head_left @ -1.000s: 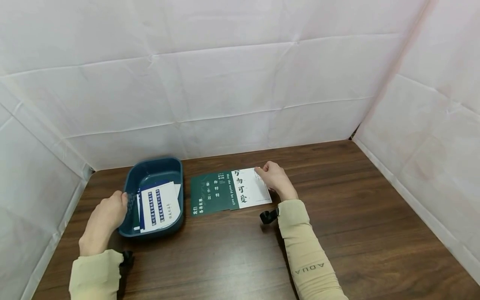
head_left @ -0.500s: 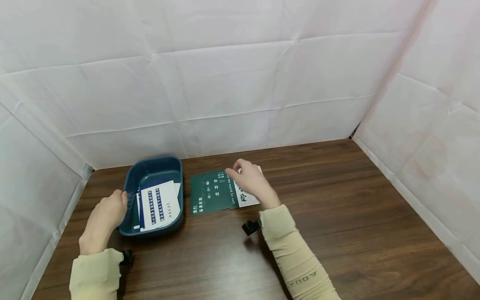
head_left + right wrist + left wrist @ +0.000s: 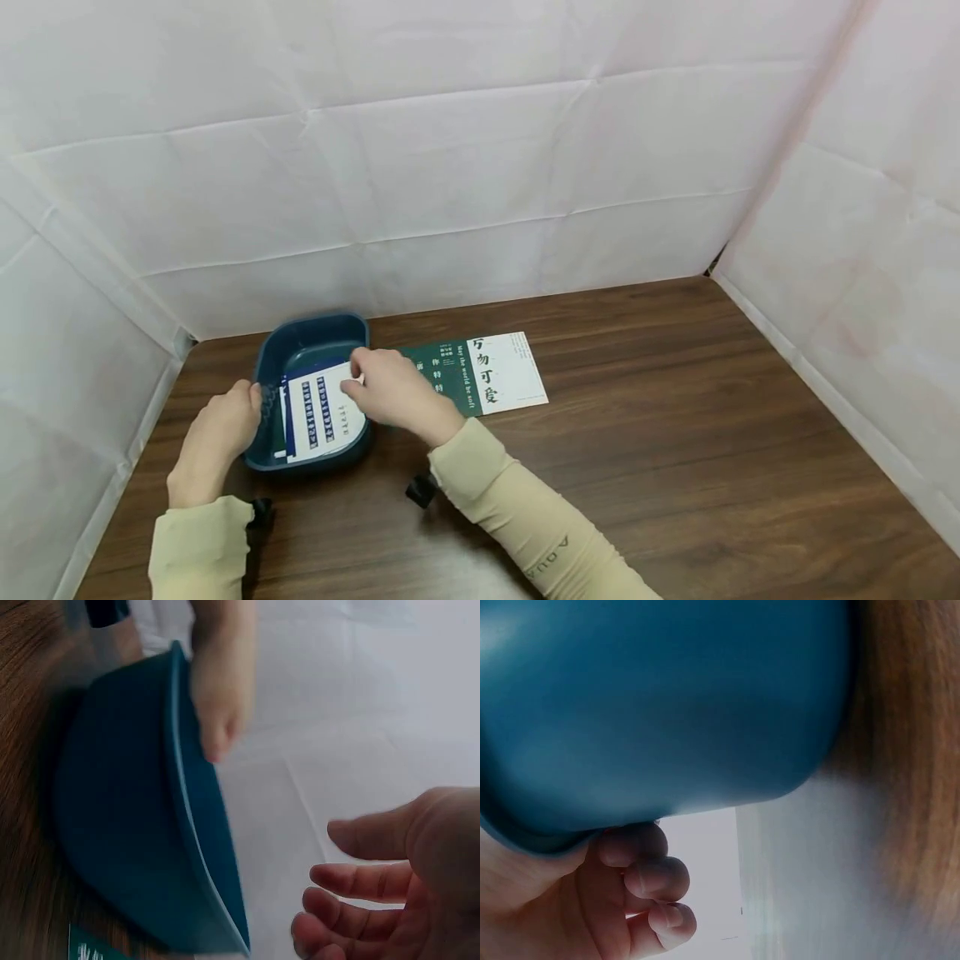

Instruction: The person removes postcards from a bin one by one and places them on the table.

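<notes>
Right hand point(image 3: 386, 392) hangs over the near right rim of the blue tray point(image 3: 307, 337), fingers loosely spread, closing on nothing, fingertips by the white card point(image 3: 322, 412) lying in the tray. Left hand point(image 3: 221, 429) grips the tray's left rim, fingers curled under the edge. Just right of the tray a green-and-white card point(image 3: 487, 375) lies flat, reading "May the world be soft". Bare worktop point(image 3: 675, 417) stretches right to the white walls.

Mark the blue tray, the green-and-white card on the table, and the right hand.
blue tray point(image 3: 307, 337), head view, far inner wall.
green-and-white card point(image 3: 510, 375), head view, white right section.
right hand point(image 3: 386, 392), head view, back of hand.
</notes>
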`<state>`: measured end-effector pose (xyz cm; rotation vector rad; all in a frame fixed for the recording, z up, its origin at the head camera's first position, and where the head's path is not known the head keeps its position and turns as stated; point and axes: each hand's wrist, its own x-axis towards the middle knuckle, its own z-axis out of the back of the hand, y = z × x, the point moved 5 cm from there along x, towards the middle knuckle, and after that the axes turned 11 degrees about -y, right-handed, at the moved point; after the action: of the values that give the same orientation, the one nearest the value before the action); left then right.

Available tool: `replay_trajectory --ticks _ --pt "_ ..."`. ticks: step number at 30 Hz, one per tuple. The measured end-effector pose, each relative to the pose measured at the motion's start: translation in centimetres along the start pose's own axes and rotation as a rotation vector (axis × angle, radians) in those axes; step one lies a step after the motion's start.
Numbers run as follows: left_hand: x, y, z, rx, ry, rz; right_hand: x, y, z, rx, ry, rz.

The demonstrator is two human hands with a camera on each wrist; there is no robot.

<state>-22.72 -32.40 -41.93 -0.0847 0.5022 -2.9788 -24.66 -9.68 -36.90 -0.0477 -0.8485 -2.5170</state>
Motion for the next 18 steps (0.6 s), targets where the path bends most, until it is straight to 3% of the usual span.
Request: replay_trajectory --ticks 8,13,18 --pt "-0.2 0.3 -0.2 -0.015 -0.018 0.004 2.9 3.9 -4.7 -0.297 0.096 0.071" --pt "-0.2 0.4 -0.1 -0.001 -0.034 0.002 4.0 4.1 -7.3 -0.494 0.152 0.063" --pt "0.1 0.0 -0.2 0.011 -0.035 -0.015 4.2 3.4 -9.0 -0.611 0.204 0.009"
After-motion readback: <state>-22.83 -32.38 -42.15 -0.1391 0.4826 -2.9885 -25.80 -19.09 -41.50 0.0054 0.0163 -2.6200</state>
